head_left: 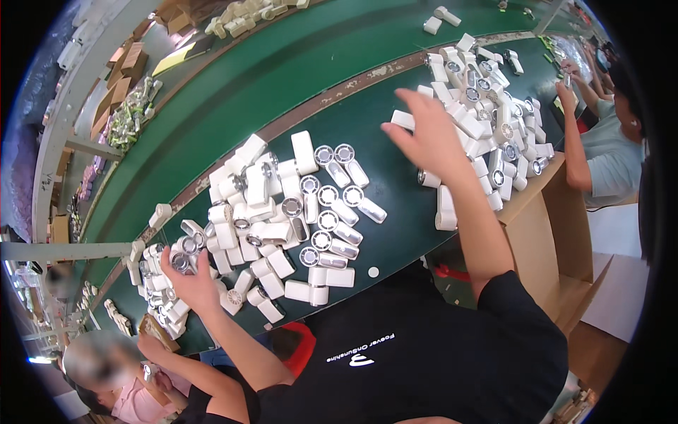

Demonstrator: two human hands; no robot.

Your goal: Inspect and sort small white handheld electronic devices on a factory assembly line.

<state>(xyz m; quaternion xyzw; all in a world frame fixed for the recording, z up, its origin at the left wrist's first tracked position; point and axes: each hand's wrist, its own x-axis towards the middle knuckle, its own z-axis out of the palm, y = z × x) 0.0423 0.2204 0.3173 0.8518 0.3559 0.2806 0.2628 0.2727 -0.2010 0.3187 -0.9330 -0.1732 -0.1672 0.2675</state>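
Fans (302, 152) lie heaped — left grip (193, 284) partly covering one, its hold unclear.

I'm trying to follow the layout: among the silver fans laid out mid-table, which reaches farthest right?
The silver fan second down the group's right edge, its handle slanting down-right; its tip extends beyond all the others' in that group.

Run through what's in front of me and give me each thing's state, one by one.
Left hand: curled around fan heads; grip unclear.
Right hand: open, fingers spread.
Silver-fronted fans: laid grilles up, close together.
Middle white pile: loosely heaped, facing mixed ways.
Right-hand pile: heaped, jumbled.
White disc: lying flat on the table.
Cardboard box: open.
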